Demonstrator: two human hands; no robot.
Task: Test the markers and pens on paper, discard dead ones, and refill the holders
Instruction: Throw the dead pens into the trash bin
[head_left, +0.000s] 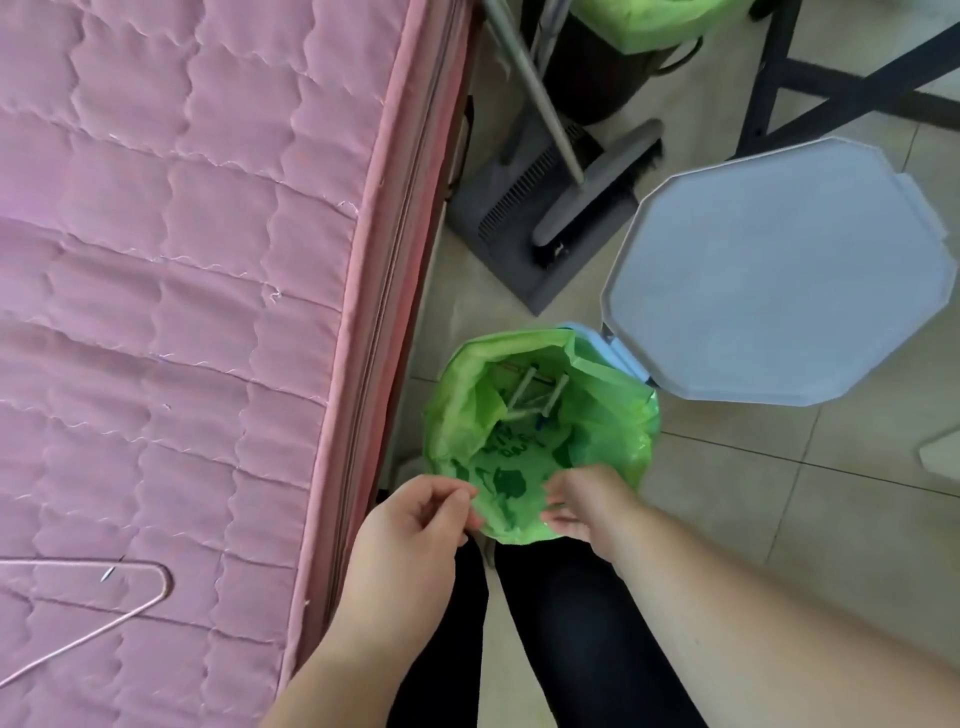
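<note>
I am seeing about 3 pale grey pens (524, 397) lying deep in 1 green plastic bin liner (613, 421), beyond both hands; my left hand (415, 525) and right hand (587, 506) are each pinching its near rim.

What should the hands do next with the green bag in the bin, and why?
Probably let go of the bag and close the lid. Both the left hand and the right hand pinch the near edge of the green bag. A few pale pens already lie inside, and the blue lid stands open, so the discarding looks done.
</note>
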